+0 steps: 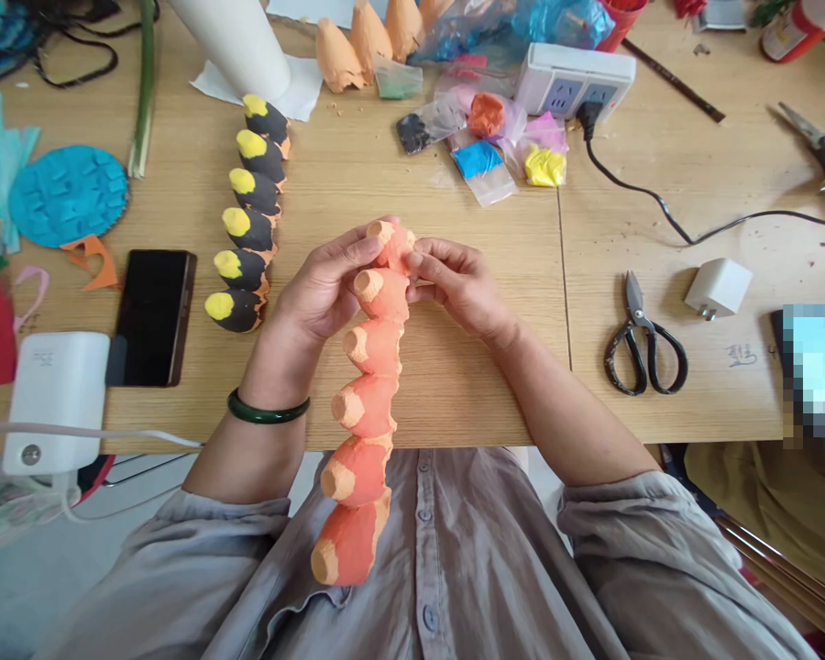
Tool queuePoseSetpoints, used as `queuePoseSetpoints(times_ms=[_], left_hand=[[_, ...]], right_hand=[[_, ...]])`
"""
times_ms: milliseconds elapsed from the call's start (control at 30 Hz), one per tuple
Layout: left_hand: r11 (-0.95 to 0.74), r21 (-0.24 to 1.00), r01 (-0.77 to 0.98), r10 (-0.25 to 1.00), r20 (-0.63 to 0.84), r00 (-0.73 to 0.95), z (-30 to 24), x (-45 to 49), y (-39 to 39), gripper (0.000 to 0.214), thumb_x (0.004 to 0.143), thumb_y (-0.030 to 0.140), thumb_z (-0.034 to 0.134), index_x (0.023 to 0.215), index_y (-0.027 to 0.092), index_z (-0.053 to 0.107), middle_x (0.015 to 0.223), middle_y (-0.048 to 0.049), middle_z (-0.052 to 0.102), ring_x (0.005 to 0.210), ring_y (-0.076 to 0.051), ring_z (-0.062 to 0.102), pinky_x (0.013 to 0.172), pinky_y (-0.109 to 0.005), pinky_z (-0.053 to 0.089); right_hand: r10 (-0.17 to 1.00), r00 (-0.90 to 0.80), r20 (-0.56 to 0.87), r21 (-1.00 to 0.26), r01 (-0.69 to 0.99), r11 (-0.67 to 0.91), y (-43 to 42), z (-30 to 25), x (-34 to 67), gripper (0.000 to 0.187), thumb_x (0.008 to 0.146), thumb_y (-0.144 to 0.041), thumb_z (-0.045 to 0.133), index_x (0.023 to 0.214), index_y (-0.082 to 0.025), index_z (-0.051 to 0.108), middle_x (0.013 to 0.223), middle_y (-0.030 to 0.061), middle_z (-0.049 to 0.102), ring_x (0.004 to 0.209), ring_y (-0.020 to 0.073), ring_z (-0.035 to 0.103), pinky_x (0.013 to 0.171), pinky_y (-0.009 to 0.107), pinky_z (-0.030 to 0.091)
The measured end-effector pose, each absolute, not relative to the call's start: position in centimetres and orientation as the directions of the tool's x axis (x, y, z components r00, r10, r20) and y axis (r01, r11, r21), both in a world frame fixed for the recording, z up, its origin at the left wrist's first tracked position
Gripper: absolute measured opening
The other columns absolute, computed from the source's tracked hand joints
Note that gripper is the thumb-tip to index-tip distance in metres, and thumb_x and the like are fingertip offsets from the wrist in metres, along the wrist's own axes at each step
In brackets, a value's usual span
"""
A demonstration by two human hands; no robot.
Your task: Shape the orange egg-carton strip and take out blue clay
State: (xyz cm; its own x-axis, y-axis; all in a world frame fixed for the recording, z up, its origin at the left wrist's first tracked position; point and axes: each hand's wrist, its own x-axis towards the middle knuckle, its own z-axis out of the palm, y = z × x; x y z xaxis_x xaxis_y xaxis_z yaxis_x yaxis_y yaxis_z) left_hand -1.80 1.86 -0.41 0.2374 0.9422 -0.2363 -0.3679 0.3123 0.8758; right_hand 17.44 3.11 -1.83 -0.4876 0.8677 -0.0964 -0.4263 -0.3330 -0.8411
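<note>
The person's left hand (pixel 320 286) is curling around the top end of a long salmon-orange moulded-pulp egg-carton strip (pixel 369 412), while the right hand (pixel 462 289) is pinching that same end from the other side, its fingers closed on the cup. The strip's long axis is running from the hands down toward the grey button-front shirt (pixel 423 550), tilting slightly to the person's left and lying nearer the left forearm (pixel 275 431) than the right

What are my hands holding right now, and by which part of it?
A coral-painted egg-carton strip, held at its far end: the left hand wraps the end cup, and the fingers of the right hand pinch that cup's other side.
</note>
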Motion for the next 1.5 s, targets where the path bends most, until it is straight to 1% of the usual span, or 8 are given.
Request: queuePoseSetpoints(times_ms=[200,400,500,700,933,1200,1400,1500], left_hand=[[0.254,0.891,-0.376,0.966,-0.215,0.143,0.2,-1.4,1.5,0.031,0.081,0.031,0.104,0.109,0.026,0.091,0.104,0.0032,0.086,0.091,-0.014,0.075,0.082,-0.025,0.061],[0.246,0.934,-0.258,0.965,-0.212,0.152,-0.2,-1.7,1.5,0.044,0.077,0.035,0.109,0.116,0.030,0.089,0.115,-0.0011,0.084,0.132,-0.032,0.076,0.098,-0.036,0.063],[0.222,0.944,-0.245,0.972,-0.196,0.129,0.0,-1.5,1.4,0.044,0.071,0.032,0.111,0.110,0.029,0.092,0.112,-0.0029,0.086,0.120,-0.028,0.077,0.101,-0.038,0.063],[0.273,0.912,-0.305,0.956,-0.222,0.194,0.0,-1.4,1.7,0.045,0.069,0.034,0.113,0.110,0.029,0.094,0.107,0.0001,0.087,0.093,-0.017,0.073,0.081,-0.029,0.061],[0.320,0.861,-0.395,0.939,-0.233,0.252,-0.5,-1.5,2.0,0.046,0.069,0.038,0.114,0.108,0.028,0.093,0.096,0.0044,0.088,0.077,-0.013,0.074,0.073,-0.026,0.065],[0.372,0.839,-0.398,0.920,-0.276,0.278,-0.6,-1.8,2.2,0.052,0.068,0.042,0.114,0.112,0.025,0.091,0.098,0.0033,0.088,0.081,-0.014,0.075,0.069,-0.025,0.061],[0.337,0.828,-0.449,0.926,-0.206,0.315,-0.5,-1.6,2.2,0.032,0.088,0.040,0.101,0.114,0.025,0.089,0.105,0.0006,0.088,0.090,-0.018,0.077,0.077,-0.029,0.062],[0.353,0.809,-0.470,0.924,-0.224,0.309,-0.5,-1.7,2.2,0.036,0.085,0.037,0.103,0.115,0.025,0.089,0.113,0.0008,0.088,0.096,-0.017,0.077,0.079,-0.028,0.063]], right_hand=[[0.917,-0.389,-0.089,-0.915,-0.331,-0.230,2.9,-1.7,17.3,0.058,0.074,-0.063,0.107,0.077,-0.020,0.068,0.074,-0.0058,0.067,0.069,0.0071,0.062,0.064,0.018,0.055],[0.895,-0.432,-0.112,-0.957,-0.196,-0.214,3.5,-2.0,17.9,0.059,0.073,-0.062,0.107,0.077,-0.020,0.066,0.073,-0.0052,0.070,0.067,0.0085,0.066,0.059,0.019,0.058],[0.858,-0.499,-0.121,-0.960,-0.160,-0.228,3.7,-2.2,18.6,0.061,0.071,-0.066,0.107,0.078,-0.020,0.068,0.071,-0.0036,0.073,0.060,0.0099,0.069,0.055,0.021,0.062],[0.821,-0.566,-0.075,-0.962,-0.174,-0.209,3.9,-2.1,19.4,0.063,0.074,-0.069,0.105,0.082,-0.020,0.065,0.069,-0.0022,0.075,0.055,0.0109,0.073,0.050,0.019,0.061],[0.800,-0.600,0.004,-0.962,-0.221,-0.161,4.3,-2.7,19.7,0.063,0.080,-0.069,0.101,0.086,-0.019,0.064,0.069,-0.0031,0.075,0.052,0.0110,0.074,0.050,0.019,0.061],[0.803,-0.595,-0.009,-0.948,-0.251,-0.197,4.2,-2.3,19.7,0.059,0.080,-0.065,0.104,0.083,-0.019,0.066,0.066,-0.0038,0.072,0.053,0.0105,0.072,0.051,0.019,0.060],[0.823,-0.560,-0.092,-0.918,-0.273,-0.288,3.8,-1.1,19.6,0.062,0.089,-0.073,0.094,0.071,-0.019,0.070,0.068,-0.0013,0.070,0.055,0.0119,0.071,0.060,0.024,0.068],[0.822,-0.565,-0.077,-0.913,-0.291,-0.285,3.8,-1.1,19.4,0.059,0.088,-0.069,0.096,0.073,-0.018,0.070,0.069,-0.0022,0.070,0.056,0.0100,0.068,0.060,0.023,0.067]])
